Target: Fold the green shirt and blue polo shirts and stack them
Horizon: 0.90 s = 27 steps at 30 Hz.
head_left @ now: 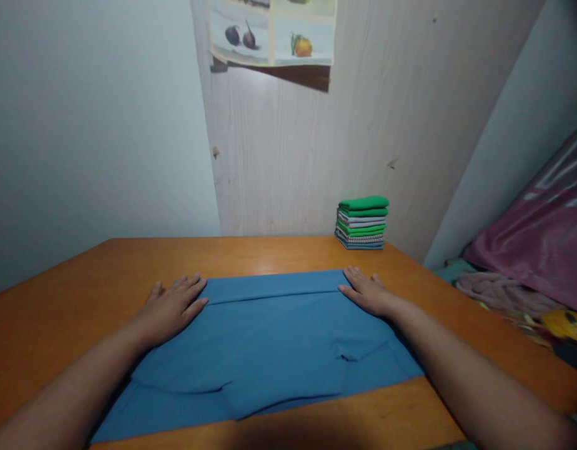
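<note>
A blue garment lies spread on the orange-brown table, with a straight folded band along its far edge and creased, overlapping cloth near its front edge. On its far left corner rests my left hand, palm down with the fingers spread. My right hand lies flat on the far right corner, its fingers stretched out and the thumb apart. Both hands press on the cloth and neither grips it. My forearms cover parts of the garment's left and right sides.
A stack of folded cloths, green, grey and blue, stands at the back right of the table. Behind is a wall with a fruit poster. Pink fabric and other bedding lie beyond the right edge.
</note>
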{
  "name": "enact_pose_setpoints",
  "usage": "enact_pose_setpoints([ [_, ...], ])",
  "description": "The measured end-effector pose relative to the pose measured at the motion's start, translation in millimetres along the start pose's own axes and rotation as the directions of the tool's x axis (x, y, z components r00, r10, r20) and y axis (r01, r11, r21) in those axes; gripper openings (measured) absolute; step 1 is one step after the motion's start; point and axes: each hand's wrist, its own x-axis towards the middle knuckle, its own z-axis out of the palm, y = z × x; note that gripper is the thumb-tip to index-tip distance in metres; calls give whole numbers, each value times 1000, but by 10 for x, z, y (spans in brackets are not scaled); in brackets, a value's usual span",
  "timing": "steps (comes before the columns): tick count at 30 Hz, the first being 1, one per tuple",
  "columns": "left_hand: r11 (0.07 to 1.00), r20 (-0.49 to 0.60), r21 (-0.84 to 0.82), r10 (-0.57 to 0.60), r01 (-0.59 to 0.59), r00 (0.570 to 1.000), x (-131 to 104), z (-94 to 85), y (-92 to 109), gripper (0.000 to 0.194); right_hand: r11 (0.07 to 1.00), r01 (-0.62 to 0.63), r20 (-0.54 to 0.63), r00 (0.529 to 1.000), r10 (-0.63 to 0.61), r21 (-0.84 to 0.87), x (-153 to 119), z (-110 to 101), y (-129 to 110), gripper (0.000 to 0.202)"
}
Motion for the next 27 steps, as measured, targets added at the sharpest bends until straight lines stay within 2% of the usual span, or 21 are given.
enact_pose_setpoints([
  [3,998,-86,9,61,-60,994,-12,-57,80,63,999,44,-90,995,-45,-9,-9,-37,-45,79],
  [6,992,-91,-24,119,-122,989,-31,-77,167,63,991,134,-153,980,-129,19,-25,-54,-109,80],
  [10,984,41,-83,162,-159,986,-52,-13,200,68,971,237,-68,970,-235,34,-50,-11,-179,87],
  [13,986,103,-73,159,-152,982,-55,36,176,68,969,244,6,970,-245,24,-55,36,-186,88],
  [23,987,81,-83,147,-140,986,-57,18,250,67,971,239,-17,971,-239,11,-34,76,-169,86],
  [27,988,95,-86,134,-126,986,-61,14,273,69,972,235,16,972,-235,-7,-33,30,-187,91],
])
